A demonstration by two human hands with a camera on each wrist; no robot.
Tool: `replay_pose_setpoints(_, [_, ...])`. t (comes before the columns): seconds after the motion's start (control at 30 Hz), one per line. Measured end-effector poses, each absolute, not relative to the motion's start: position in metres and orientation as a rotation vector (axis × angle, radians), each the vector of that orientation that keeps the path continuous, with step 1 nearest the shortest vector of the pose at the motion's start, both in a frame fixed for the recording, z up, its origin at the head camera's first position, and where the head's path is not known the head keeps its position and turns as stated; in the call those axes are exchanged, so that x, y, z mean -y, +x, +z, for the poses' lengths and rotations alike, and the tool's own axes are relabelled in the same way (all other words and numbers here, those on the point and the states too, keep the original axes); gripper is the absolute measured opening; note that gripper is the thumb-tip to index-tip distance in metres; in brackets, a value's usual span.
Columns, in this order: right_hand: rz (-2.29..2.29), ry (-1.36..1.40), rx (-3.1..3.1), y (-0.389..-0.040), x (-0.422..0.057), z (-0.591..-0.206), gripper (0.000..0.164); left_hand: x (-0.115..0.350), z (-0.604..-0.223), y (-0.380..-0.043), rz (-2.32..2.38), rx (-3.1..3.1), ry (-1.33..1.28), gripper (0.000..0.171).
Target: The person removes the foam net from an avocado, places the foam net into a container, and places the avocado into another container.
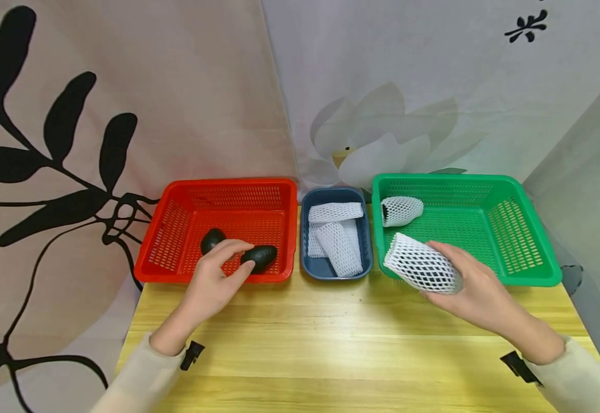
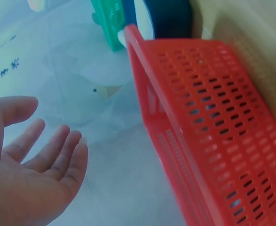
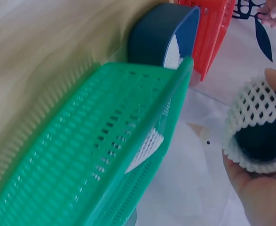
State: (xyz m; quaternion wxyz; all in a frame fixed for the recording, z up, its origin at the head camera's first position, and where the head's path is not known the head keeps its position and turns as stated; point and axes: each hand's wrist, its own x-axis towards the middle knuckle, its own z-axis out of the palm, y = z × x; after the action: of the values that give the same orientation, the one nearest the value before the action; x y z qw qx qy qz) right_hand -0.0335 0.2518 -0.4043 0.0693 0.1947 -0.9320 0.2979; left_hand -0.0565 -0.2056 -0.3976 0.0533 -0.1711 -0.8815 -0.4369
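My left hand [image 1: 219,276] hovers over the front of the red basket [image 1: 176,232]. From the head it overlaps an avocado [image 1: 261,257], but the left wrist view shows the hand [image 2: 43,165] above the rim, fingers apart and bent a little, holding nothing. Another avocado [image 1: 212,239] lies behind it in the basket. With my right hand [image 1: 478,287] I grip a white foam net sleeve [image 1: 424,265] near the front left of the green basket [image 1: 529,229]. A dark avocado [image 3: 262,141] fills the sleeve's opening in the right wrist view.
Between the two baskets stands a small blue bin [image 1: 307,267] with several white foam nets [image 1: 337,244]. One netted avocado [image 1: 403,211] lies in the green basket's back left corner. The wooden table [image 1: 320,344] extends in front, and a printed cloth [image 1: 217,86] hangs behind.
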Motion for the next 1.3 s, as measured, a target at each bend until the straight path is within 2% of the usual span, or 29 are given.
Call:
replay_pose_setpoints(0.87, [1.124,0.880,2.780,-0.014,-0.196,-0.465,0.089,0.149,-0.432,-0.029,-1.475,2.649,-0.756,0.029])
replay_pose_setpoints(1.3, [1.210,0.855,2.858,-0.011,-0.181,-0.507,0.085,0.117,-0.489,-0.024,-1.607,2.819,-0.796,0.029])
